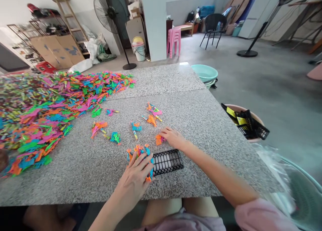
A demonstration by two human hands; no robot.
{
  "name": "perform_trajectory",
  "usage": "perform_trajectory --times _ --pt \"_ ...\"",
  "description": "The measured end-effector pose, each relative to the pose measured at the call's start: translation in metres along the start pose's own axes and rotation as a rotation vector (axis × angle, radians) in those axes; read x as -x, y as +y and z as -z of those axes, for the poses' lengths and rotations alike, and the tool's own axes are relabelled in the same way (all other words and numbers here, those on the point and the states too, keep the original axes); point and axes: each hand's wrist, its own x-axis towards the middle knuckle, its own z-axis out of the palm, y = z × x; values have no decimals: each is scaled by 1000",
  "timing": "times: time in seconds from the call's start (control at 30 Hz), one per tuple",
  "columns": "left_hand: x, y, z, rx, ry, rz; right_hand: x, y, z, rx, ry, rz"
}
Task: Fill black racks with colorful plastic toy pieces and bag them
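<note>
My left hand lies with fingers stretched over a row of bright plastic toys at the left end of a black plastic lattice basket. Orange cup-shaped tips stick out past the fingers. Just beyond the basket, my right hand has its fingers closed at an orange and pink toy; its fingertips are partly hidden. Several similar small toys, pistol-like in outline, with printed tubes, lie on the granite tabletop, among them a blue one, an orange one and a green and blue one.
A large heap of coloured toys covers the table's left side. Another person's hand shows at the left edge. Right of the table stand a tub with black baskets and a mint basin. A fan stands behind.
</note>
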Motion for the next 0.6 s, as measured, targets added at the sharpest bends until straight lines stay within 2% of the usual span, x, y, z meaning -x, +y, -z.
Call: perform_trajectory --times 0.1,0.2,0.27,0.37,0.43,0.5,0.53,0.6 --pt "1 2 2 17 2 -1 14 8 -3 -160 127 -173" --pt "5 0 17 100 56 41 27 7 3 -443 188 -305" --pt "5 -5 32 164 174 131 30 -6 11 -600 198 -302" --pt "-12 -18 45 233 421 283 22 -39 24 -700 324 -260" --pt "-33 -33 40 346 476 321 10 -59 32 -690 400 -166" --pt "-55 -57 30 499 384 331 0 -65 34 -651 424 -60" --pt "-64 -73 26 530 333 369 -3 -60 31 -626 439 -52" --pt "-74 -112 28 515 320 461 1 -36 17 -549 502 -154"
